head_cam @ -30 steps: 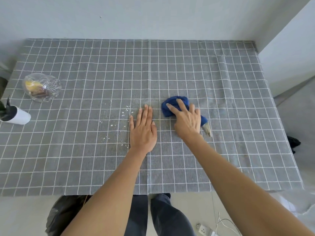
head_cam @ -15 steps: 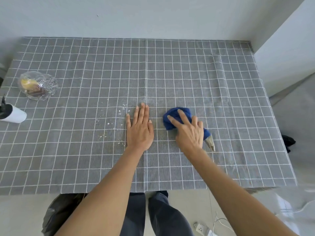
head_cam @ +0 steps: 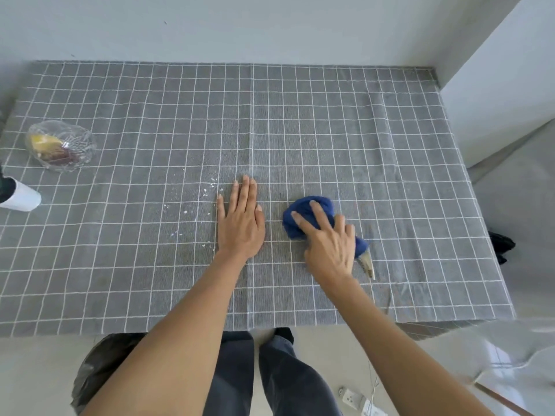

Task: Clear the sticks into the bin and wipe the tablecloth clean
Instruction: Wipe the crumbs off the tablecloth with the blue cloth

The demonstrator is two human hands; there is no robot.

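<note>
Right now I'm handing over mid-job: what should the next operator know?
Left hand: flat, palm down on the grey checked tablecloth, holding nothing.
Right hand: pressing the bunched blue cloth onto it.
No sticks visible on the table; black bin bag on the floor at the near edge.
Left: white crumbs beside the left hand remain unwiped.

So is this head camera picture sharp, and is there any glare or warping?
Head view: mostly sharp, slight softness on the right hand over the blue cloth; wide-angle bending bows the tablecloth edges; soft even daylight, faint shadows; glare on the floor at lower right.
</note>
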